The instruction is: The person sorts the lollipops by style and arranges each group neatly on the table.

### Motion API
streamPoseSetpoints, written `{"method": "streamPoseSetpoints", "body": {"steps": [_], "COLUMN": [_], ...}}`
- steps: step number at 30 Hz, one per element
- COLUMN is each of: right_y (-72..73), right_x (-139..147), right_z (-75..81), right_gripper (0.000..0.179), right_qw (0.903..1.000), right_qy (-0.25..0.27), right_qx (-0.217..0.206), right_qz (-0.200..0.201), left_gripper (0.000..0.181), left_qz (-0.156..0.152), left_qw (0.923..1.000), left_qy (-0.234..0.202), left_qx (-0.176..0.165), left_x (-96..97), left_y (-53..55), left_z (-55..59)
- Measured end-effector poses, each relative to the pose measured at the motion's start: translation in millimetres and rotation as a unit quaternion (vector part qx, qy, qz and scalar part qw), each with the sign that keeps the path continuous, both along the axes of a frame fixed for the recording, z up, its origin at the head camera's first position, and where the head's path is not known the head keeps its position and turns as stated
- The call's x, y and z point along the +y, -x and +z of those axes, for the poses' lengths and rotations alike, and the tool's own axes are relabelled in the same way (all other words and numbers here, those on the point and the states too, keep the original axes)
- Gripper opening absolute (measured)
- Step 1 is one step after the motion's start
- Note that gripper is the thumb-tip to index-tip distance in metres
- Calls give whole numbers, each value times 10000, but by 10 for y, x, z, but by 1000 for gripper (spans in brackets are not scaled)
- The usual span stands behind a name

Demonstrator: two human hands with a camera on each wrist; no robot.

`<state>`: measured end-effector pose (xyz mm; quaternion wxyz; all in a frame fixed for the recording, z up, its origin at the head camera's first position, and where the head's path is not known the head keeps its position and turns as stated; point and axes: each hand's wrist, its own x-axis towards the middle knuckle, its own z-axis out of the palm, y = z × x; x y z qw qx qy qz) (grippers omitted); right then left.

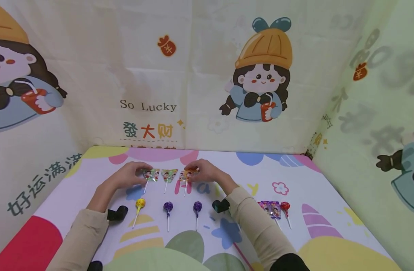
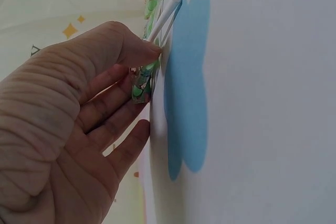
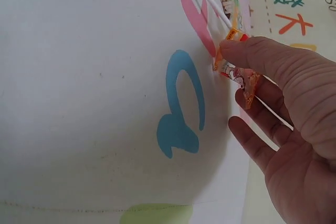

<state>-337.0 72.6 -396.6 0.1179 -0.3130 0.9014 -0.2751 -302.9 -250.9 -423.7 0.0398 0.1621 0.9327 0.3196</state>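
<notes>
On the far part of the table, three flat-wrapped lollipops form a row. My left hand [image 1: 128,176] pinches the left one, a green-wrapped lollipop [image 1: 152,174], by its wrapper edge; the left wrist view shows thumb and fingers on the clear-green wrapper [image 2: 140,85]. At the row's right end, my right hand [image 1: 207,172] has an orange-wrapped lollipop [image 1: 185,176] between thumb and fingers, its orange wrapper [image 3: 243,77] partly behind the thumb in the right wrist view. Between the hands lies another green-wrapped lollipop [image 1: 168,175]. All three sticks point toward me.
Nearer to me lie a yellow lollipop [image 1: 140,203] and two purple lollipops [image 1: 168,206], spaced apart. Beyond the right forearm are a purple-packet lollipop [image 1: 274,209], partly hidden by the sleeve, and a red lollipop [image 1: 285,206]. A printed cloth backdrop [image 1: 207,124] stands behind the table.
</notes>
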Motion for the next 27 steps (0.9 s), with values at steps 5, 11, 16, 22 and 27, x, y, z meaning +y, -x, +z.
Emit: {"method": "streamPoseSetpoints", "body": {"steps": [5,11,16,22,27], "right_y": [-3,-8,-5,-17,-72], "right_x": [-24,-57,-43,-6,13], "right_z": [1,10,23,13,26], "right_gripper": [39,37,38,38,42], "right_qw": [10000,9999,9999,9997,9987], "right_qy": [-28,-37,23,206,492], "right_qx": [-27,-34,-32,5,129], "right_qz": [-55,-93,-133,-93,10], "left_gripper": [52,52,52,52,52], "left_qz": [-29,-24,-22,-54,-41], "left_qw": [10000,10000,10000,10000,10000], "left_qy": [-40,-61,-54,-56,-15], "left_qx": [5,-35,-24,-10,-32], "left_x": [-12,-18,-15,-4,-13], "left_y": [-9,-13,1,7,4], "left_z": [7,23,38,40,21]}}
